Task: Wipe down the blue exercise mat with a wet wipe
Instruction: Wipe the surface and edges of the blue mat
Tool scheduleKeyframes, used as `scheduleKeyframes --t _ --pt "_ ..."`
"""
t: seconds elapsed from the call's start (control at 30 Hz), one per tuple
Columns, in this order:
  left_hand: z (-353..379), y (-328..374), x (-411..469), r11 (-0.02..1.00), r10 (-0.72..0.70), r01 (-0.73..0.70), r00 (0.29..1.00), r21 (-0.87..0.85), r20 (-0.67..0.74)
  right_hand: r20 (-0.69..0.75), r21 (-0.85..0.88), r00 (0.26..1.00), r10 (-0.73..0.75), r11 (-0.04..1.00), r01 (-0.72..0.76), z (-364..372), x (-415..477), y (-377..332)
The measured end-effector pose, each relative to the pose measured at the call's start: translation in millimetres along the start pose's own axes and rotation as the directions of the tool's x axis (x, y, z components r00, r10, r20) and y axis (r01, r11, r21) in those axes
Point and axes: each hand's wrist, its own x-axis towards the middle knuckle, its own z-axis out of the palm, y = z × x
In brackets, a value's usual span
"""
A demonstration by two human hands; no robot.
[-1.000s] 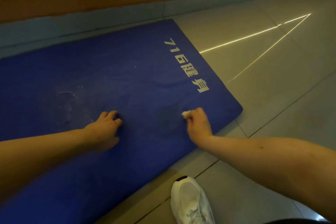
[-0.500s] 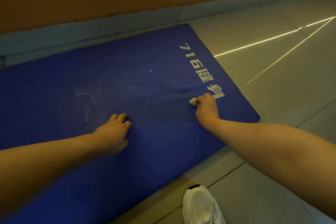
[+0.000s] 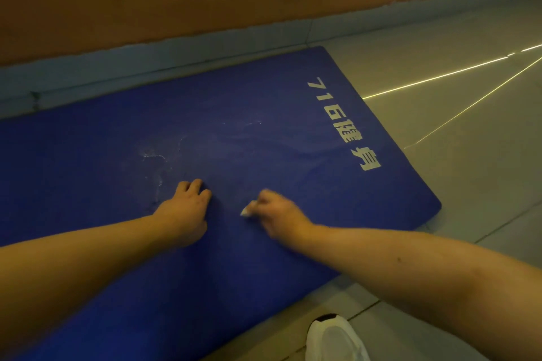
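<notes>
Right hand tight around wet wipe

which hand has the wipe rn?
The right hand: it pinches the small white wipe against the blue mat. The left hand only rests on the mat, holding nothing.
</notes>
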Motion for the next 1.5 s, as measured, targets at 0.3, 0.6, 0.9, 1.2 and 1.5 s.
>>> scheduleKeyframes --t 0.3,0.6,0.9,1.2,1.5 --pt "-7 -4 -3 1.0 0.01 -0.01 1.0 -0.013 -0.008 -0.351 0.058 0.742 0.572 0.804 -0.592 -68 43 68" --pt "-4 1 2 1.0 -0.016 0.016 0.999 0.015 -0.04 0.074 0.051 0.997 -0.011 0.999 0.007 18 47 -26" --pt "-4 -11 -4 0.999 0.038 -0.038 0.999 0.034 0.01 -0.288 -0.29 0.854 0.434 0.81 -0.51 -78 87 93" --pt "-8 -10 0 1.0 0.026 -0.026 0.999 0.006 0.018 -0.189 -0.011 0.97 0.151 0.988 -0.156 9 74 -8" --pt "-24 -26 20 0.998 0.057 -0.057 0.998 -0.032 0.002 0.321 -0.239 0.941 0.104 0.971 -0.025 -12 58 -27"
